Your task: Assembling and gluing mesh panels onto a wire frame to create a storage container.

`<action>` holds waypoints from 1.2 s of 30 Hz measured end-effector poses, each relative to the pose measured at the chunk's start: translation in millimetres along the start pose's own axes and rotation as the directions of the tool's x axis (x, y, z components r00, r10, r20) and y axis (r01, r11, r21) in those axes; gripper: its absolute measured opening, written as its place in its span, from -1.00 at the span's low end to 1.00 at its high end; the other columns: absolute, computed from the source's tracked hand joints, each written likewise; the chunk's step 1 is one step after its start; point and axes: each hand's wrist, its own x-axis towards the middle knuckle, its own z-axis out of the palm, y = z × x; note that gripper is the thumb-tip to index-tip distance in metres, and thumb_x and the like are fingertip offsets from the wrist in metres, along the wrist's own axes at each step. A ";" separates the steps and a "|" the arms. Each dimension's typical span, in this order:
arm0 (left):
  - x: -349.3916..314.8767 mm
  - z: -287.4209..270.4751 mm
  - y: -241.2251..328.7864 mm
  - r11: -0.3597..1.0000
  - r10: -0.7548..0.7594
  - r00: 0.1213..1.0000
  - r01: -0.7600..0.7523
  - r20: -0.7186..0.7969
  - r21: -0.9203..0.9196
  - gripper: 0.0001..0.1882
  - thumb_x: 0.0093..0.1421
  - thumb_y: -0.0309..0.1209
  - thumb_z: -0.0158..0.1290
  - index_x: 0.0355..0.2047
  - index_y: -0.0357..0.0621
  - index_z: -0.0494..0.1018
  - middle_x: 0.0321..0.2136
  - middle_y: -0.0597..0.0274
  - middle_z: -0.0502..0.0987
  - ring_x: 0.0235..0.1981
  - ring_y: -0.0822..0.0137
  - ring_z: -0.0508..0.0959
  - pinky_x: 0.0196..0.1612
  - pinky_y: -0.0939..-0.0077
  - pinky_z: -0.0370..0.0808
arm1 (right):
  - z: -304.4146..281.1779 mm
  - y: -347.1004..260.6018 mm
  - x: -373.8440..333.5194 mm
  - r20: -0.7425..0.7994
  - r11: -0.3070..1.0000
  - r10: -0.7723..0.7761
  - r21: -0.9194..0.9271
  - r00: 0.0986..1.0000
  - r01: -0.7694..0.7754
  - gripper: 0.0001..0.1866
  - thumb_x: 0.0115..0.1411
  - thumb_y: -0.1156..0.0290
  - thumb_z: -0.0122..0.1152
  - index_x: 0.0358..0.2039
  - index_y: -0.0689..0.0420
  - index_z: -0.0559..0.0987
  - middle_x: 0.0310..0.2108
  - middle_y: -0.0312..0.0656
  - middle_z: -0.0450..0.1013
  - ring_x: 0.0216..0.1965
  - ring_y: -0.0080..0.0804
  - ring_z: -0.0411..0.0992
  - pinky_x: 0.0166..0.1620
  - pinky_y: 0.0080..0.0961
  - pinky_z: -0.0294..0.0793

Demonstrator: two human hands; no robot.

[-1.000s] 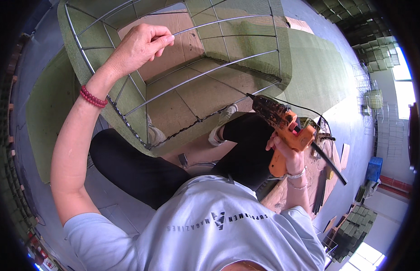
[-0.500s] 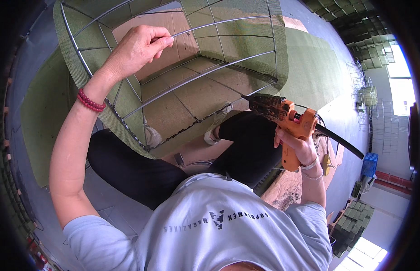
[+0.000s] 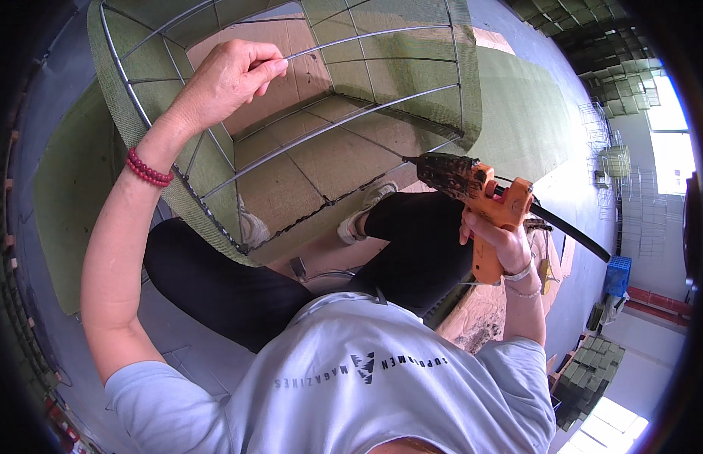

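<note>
A box-shaped cage of metal wire (image 3: 332, 129), lined with green woven mesh (image 3: 113, 83), stands tilted before my legs. My left hand (image 3: 230, 79) pinches one of its wires near the top. In my right hand (image 3: 502, 242) is an orange glue gun (image 3: 485, 200), its front end crusted with dark residue. A black glue stick (image 3: 574, 229) juts from its rear. The nozzle points left, close to the cage's lower right corner; whether it touches cannot be made out. Dark glue beads (image 3: 291, 225) run along the near lower edge of the mesh.
Green mesh sheets (image 3: 521, 117) lie on the floor to the right and left of the cage. Stained cardboard (image 3: 480, 318) is beside my right leg. A blue crate (image 3: 617, 276), wire racks (image 3: 642, 216) and stacked green blocks (image 3: 589, 382) stand farther right.
My left hand and the cage have shifted very slightly left and up. The glue gun stays at nearly the same spot in my right hand.
</note>
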 end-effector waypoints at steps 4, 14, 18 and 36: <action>0.2 -0.6 6.0 0.999 -0.036 0.999 0.036 -0.006 0.017 -0.72 0.29 -0.27 -0.05 -0.44 -0.19 0.52 -0.75 0.44 0.35 -0.69 0.61 0.33 -0.58 0.60 0.28 | 0.3 5.3 -11.6 -0.039 1.000 0.016 0.026 0.999 -0.015 -0.73 0.10 0.51 0.25 -0.19 0.23 0.44 -0.43 -0.25 0.42 -0.47 -0.50 0.44 -0.35 -0.54 0.46; 1.5 -2.0 -2.4 1.000 -0.015 1.000 0.015 0.002 0.011 -0.71 0.31 -0.25 -0.07 -0.42 -0.19 0.49 -0.74 0.46 0.31 -0.72 0.66 0.27 -0.64 0.72 0.21 | 17.7 33.2 -19.3 -0.061 0.997 -0.042 0.065 0.997 0.046 -0.65 0.10 0.52 0.20 -0.10 0.26 0.38 -0.37 -0.16 0.37 -0.44 -0.42 0.42 -0.36 -0.43 0.50; 7.3 -1.4 -0.1 1.000 0.005 1.000 -0.005 0.031 -0.011 -0.72 0.29 -0.27 -0.08 -0.41 -0.20 0.50 -0.72 0.45 0.33 -0.70 0.64 0.28 -0.62 0.69 0.25 | 19.9 39.9 -24.5 -0.072 0.981 -0.082 0.169 0.994 0.093 -0.75 0.14 0.54 0.20 -0.17 0.25 0.42 -0.39 -0.21 0.40 -0.43 -0.47 0.43 -0.34 -0.52 0.48; 4.3 -7.5 -1.4 0.997 -0.072 0.997 0.073 0.020 -0.033 -0.73 0.28 -0.31 -0.06 -0.44 -0.22 0.51 -0.72 0.45 0.35 -0.69 0.61 0.32 -0.60 0.65 0.27 | 29.5 61.5 -25.5 -0.103 0.977 -0.106 0.177 0.989 0.123 -0.81 0.16 0.53 0.18 -0.22 0.25 0.42 -0.37 -0.23 0.40 -0.41 -0.49 0.41 -0.31 -0.54 0.43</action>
